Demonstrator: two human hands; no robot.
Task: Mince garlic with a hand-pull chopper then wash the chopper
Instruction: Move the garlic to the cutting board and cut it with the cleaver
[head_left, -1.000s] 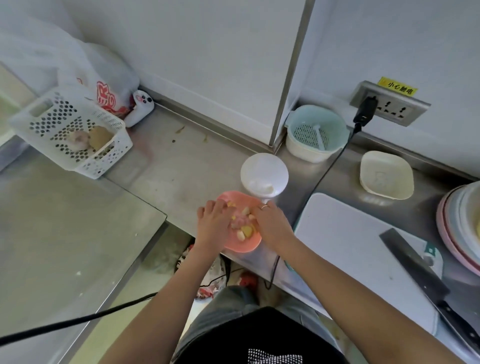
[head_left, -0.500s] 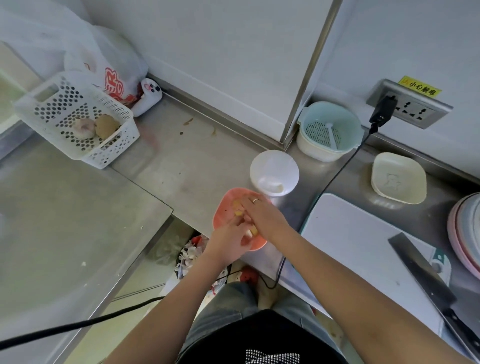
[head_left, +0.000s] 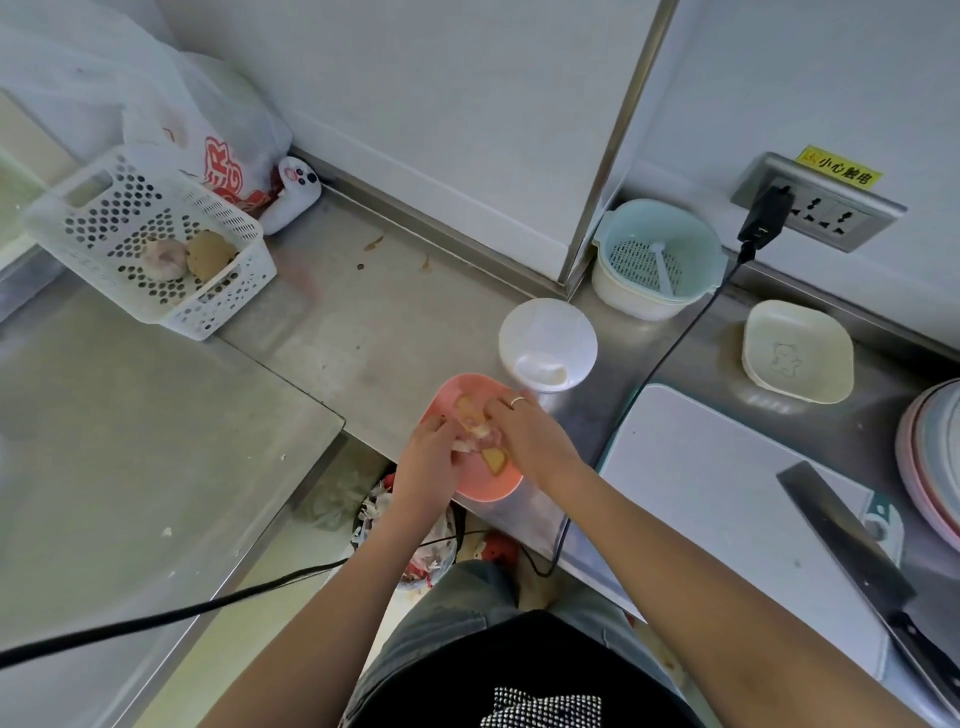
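Evidently the peeling step is in hand: a pale garlic clove (head_left: 480, 432) with loose papery skin is pinched between the fingers of the left hand (head_left: 423, 467) and the right hand (head_left: 524, 436) over the shallow pink plastic dish (head_left: 467, 486) at the edge of the steel counter (head_left: 363, 332). More yellowish peeled cloves (head_left: 493, 460) are seen in the dish. The round white-lidded hand-pull chopper (head_left: 548, 345) is set just behind the dish, lid on, untouched. Next, the skin is to be stripped and the cloves loaded into the chopper, judged from this layout.
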